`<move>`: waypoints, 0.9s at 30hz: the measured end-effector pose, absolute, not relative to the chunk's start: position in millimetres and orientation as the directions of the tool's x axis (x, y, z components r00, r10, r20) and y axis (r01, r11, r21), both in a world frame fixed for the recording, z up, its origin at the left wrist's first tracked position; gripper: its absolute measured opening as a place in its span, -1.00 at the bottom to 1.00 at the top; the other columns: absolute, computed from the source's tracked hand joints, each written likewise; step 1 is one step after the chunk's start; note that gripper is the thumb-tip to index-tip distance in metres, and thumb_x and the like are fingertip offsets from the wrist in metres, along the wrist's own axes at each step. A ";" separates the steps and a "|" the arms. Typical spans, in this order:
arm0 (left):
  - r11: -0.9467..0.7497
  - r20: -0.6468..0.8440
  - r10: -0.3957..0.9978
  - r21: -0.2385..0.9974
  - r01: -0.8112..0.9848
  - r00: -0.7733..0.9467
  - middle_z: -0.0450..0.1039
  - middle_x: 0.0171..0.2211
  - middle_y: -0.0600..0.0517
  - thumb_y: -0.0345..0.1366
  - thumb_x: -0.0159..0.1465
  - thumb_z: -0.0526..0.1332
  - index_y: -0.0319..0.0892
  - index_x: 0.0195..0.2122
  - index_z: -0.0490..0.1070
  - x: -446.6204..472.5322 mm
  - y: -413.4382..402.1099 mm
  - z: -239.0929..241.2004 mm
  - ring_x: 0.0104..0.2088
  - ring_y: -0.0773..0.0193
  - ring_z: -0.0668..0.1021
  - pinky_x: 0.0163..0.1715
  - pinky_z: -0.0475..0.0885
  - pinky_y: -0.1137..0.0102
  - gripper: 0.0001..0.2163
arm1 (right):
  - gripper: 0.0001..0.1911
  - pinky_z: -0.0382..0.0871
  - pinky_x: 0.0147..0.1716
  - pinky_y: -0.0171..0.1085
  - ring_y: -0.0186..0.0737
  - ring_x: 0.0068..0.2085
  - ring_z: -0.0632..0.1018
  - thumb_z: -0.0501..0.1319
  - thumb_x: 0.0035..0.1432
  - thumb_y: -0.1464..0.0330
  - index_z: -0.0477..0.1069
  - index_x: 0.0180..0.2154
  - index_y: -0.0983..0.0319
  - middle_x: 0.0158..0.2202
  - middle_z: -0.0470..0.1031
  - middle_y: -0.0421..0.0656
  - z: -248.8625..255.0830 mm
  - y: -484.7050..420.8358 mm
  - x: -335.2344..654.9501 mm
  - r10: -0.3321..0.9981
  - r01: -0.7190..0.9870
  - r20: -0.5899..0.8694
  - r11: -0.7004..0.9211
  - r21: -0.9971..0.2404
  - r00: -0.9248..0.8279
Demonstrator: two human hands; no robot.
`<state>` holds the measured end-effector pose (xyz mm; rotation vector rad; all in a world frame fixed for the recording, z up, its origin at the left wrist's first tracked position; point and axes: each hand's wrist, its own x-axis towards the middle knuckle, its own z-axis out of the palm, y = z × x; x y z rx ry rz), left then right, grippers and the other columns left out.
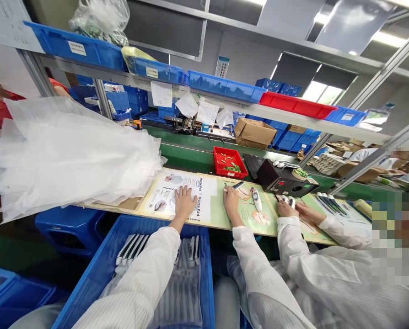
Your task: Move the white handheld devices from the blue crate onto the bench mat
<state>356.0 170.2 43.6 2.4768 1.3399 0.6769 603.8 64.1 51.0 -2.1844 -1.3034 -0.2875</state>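
My left hand (185,201) lies flat with fingers spread on a white printed mouse pad sheet (163,194) at the table's front edge. To its right, the fingers of my right hand (231,203) are closed round a slim dark handheld device (238,185), whose far end sticks out to the upper right. A white handheld device (256,199) with a small dark display lies on the green printed mat (268,212) just beyond. Below my left forearm, a blue bin (209,274) holds rows of black-and-white devices (132,249) among translucent white wrapping.
A stack of thin white foam sheets (77,151) covers the left. A red tray (230,163) of small green parts and a black box (287,179) stand behind the mat. A co-worker's hands (288,208) work closely on the right, beside several dark-faced devices (331,204).
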 end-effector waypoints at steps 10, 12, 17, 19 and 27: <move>-0.578 0.338 0.812 0.576 0.577 0.475 0.52 0.37 -0.13 0.03 0.61 -0.09 -0.08 0.26 0.54 349.8 171.8 49.6 0.50 0.01 0.36 0.58 0.03 -0.02 -0.49 | -0.34 0.59 0.07 -0.07 -0.09 -0.12 0.63 0.08 0.48 0.34 0.19 0.52 -0.10 0.36 0.51 -0.15 55.9 49.3 506.9 0.927 0.786 0.374 0.257 -0.563 -0.035; -0.576 0.329 0.814 0.560 0.595 0.479 0.46 0.42 -0.14 0.02 0.60 -0.04 -0.09 0.26 0.55 349.8 172.4 49.9 0.50 0.00 0.35 0.58 0.04 -0.02 -0.51 | -0.34 0.59 0.07 -0.08 -0.12 -0.09 0.63 0.06 0.44 0.39 0.22 0.49 -0.05 0.44 0.39 -0.09 54.6 51.6 502.6 0.908 0.747 0.418 0.287 -0.600 -0.013; -0.654 0.295 0.753 0.430 0.622 0.588 0.10 0.61 -0.17 0.09 0.51 0.13 -0.03 0.58 0.19 353.4 169.8 49.4 0.60 -0.21 0.15 0.58 -0.06 -0.20 -0.32 | -0.51 0.61 -0.05 -0.12 -0.17 -0.24 0.60 0.05 0.42 0.33 0.33 0.33 0.04 0.17 0.59 -0.09 49.2 62.3 522.5 0.899 0.737 0.417 0.191 -0.649 0.135; -0.703 0.282 0.705 0.398 0.589 0.651 -0.01 0.65 -0.10 0.15 0.48 0.17 0.06 0.60 0.15 355.0 170.7 47.5 0.61 -0.29 0.10 0.57 -0.06 -0.25 -0.28 | -0.53 0.60 -0.11 -0.12 -0.18 -0.34 0.56 0.08 0.43 0.29 0.36 0.30 0.08 0.12 0.63 -0.09 62.0 75.7 552.9 0.891 0.769 0.418 0.141 -0.623 0.175; -0.729 0.270 0.668 0.424 0.537 0.693 0.12 0.61 -0.05 0.29 0.44 0.16 0.08 0.51 0.33 360.4 179.4 35.5 0.64 -0.21 0.03 0.61 -0.08 -0.23 -0.29 | -0.45 0.52 0.16 0.06 0.17 0.08 0.65 0.14 0.44 0.13 0.52 0.29 0.27 0.03 0.67 0.20 167.3 160.9 740.2 0.701 0.840 0.464 -0.471 -0.268 0.541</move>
